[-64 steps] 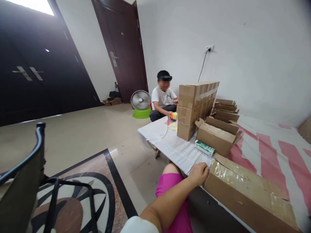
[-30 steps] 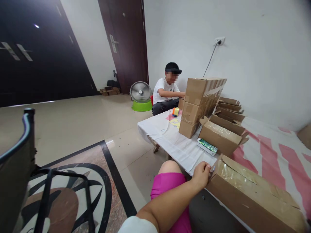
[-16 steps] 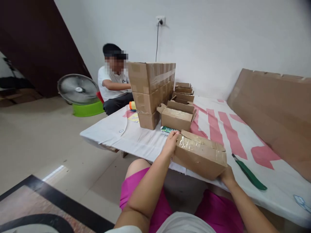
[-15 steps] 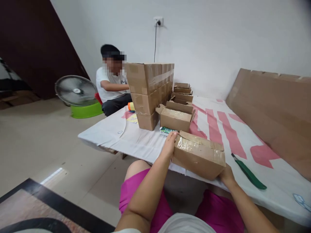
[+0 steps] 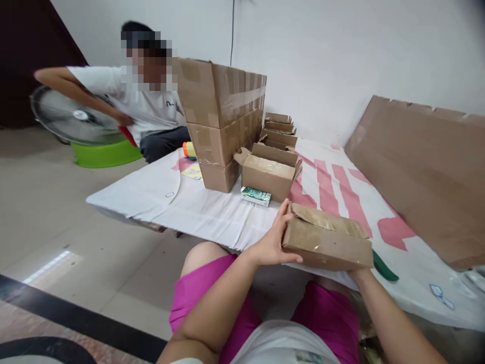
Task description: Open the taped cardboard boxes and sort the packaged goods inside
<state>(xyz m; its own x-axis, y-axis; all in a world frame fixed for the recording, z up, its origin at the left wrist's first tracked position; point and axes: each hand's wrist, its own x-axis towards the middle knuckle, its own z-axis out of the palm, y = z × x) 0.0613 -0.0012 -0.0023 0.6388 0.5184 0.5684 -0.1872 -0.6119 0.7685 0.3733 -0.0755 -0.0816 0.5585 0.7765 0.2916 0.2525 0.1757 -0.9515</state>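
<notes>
A taped cardboard box (image 5: 329,246) is tilted at the table's front edge, with its creased top seam facing up and away. My left hand (image 5: 276,237) grips its left end, fingers over the upper corner and thumb along the lower front. Beneath the box's right end is my right hand (image 5: 360,277), supporting it; those fingers are hidden by the cardboard. Beyond the left hand lies a small green and white carton (image 5: 256,196). Just behind that carton stands a box with raised flaps (image 5: 267,176). A green-handled knife (image 5: 385,268) is partly covered by the held box.
Stacked sealed boxes (image 5: 223,136) rise at the table's left, and more open boxes (image 5: 278,134) line up behind. A large cardboard sheet (image 5: 420,172) leans on the right. Across the table sits another person (image 5: 149,108) near a fan (image 5: 80,116).
The held box has moved right and turned, now partly covering the knife. My left thumb has come round to its front. The other person has leaned and drawn an arm back.
</notes>
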